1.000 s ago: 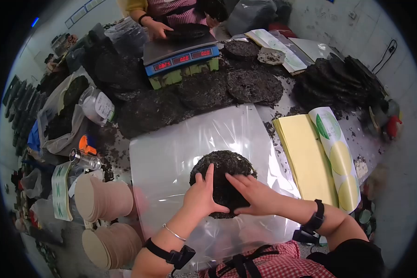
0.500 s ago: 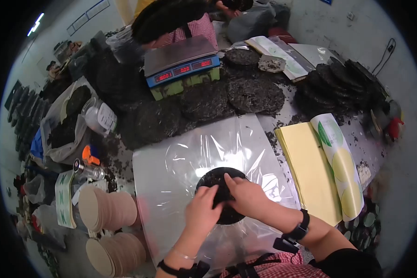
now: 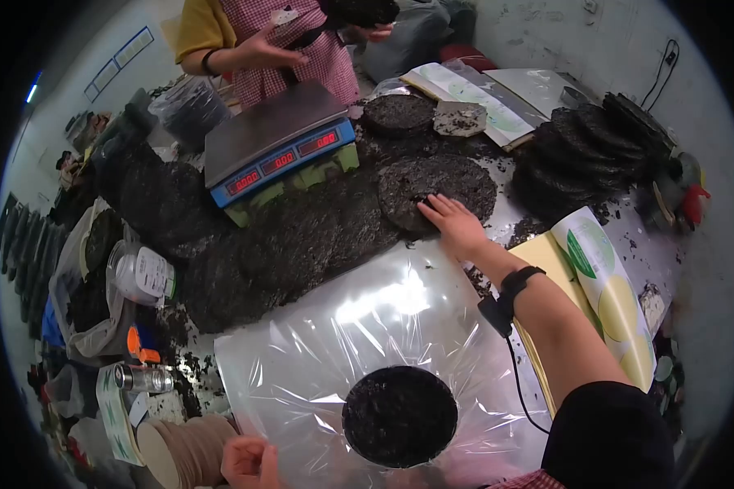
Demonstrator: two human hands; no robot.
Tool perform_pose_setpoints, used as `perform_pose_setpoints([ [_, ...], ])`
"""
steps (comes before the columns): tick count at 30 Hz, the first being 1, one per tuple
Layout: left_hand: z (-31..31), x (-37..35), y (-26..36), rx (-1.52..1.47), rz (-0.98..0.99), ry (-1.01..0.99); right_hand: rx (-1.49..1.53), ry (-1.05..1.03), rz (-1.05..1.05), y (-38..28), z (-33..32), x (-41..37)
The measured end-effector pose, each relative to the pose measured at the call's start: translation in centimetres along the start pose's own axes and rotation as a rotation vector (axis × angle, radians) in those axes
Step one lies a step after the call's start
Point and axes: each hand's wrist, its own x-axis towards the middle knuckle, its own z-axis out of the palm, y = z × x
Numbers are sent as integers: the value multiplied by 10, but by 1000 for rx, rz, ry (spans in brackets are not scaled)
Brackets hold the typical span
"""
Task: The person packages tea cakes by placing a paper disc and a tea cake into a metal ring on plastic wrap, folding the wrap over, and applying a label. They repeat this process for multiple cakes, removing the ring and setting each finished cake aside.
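A dark round cake [image 3: 401, 417] of what looks like dried seaweed lies on clear plastic film [image 3: 302, 359] in front of me. My right hand [image 3: 457, 226] reaches forward, fingers spread, its fingertips touching another dark flat cake [image 3: 457, 183] behind the film. Near the bottom edge, my left hand [image 3: 251, 461] is partly cut off, its fingers curled with nothing visible in them. It is beside a stack of round cardboard discs [image 3: 183, 452]. More dark matted cakes [image 3: 302, 244] overlap in a row beyond the film.
A digital scale [image 3: 277, 151] stands behind the cakes. Across the table is a person in a checked apron [image 3: 298, 49], holding a dark clump. Yellow sheets with a printed wrapper [image 3: 603, 285] lie at right. More cakes [image 3: 587, 159] are piled behind. A plastic jar [image 3: 141, 273] is at left.
My hands have parted from the cake on the film. The right one moved forward to a farther cake, the left down and left. The view has shifted, and the person opposite stands more upright.
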Motion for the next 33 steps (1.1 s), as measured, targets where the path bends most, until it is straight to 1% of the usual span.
perform_pose_setpoints([
  [2,12,-12,29,-168,234,369,107,183,33,7,-8,7],
  [3,12,-14,31,-160,211,386,150,286,53,5,-30,5],
  [5,10,-23,22,82,465,588,284,450,44,-9,-84,-7],
  [6,9,-36,25,101,442,594,267,489,-28,-29,-123,-23],
  [7,11,-49,30,-1,476,576,245,535,-102,-49,-160,-44],
  [8,16,-61,34,-111,515,561,253,539,-189,-73,-184,-71],
  [9,21,-73,35,-111,506,578,257,545,-278,-100,-197,-104],
  [11,35,-95,37,-256,521,491,254,449,-417,-158,-190,-179],
  [12,40,-104,38,-260,526,505,311,235,-430,-186,-182,-215],
  [13,44,-110,40,-308,434,474,361,26,-435,-207,-170,-242],
  [14,48,-113,40,-357,343,440,370,-54,-398,-214,-146,-258],
  [15,54,-110,38,-272,382,378,383,-137,-355,-218,-130,-267],
  [16,60,-100,38,-186,422,314,386,-136,-344,-219,-146,-262],
  [18,75,-81,52,116,638,172,355,-143,-373,-215,-162,-254],
  [19,85,-71,58,231,709,98,340,-158,-375,-215,-167,-253],
  [20,99,-61,62,344,780,25,319,-200,-412,-214,-159,-254],
  [21,113,-49,60,453,807,-85,297,-243,-450,-212,-149,-256],
  [23,144,-25,46,664,903,-206,306,-331,-497,-208,-147,-252],
  [24,153,-15,38,658,908,-208,322,-324,-511,-208,-152,-248],
  [26,168,-9,22,809,907,-240,341,-335,-502,-200,-157,-241],
  [27,171,-8,21,800,916,-256,556,-338,-524,-188,-157,-234],
  [28,171,-8,18,804,883,-286,776,-334,-540,-179,-157,-233],
  [29,170,-9,14,808,843,-309,754,-98,-489,-172,-161,-236],
  [31,174,-6,12,786,802,-335,545,-87,-444,-176,-141,-245],
  [33,176,-8,12,879,711,-429,394,-45,-342,-199,-119,-251],
])
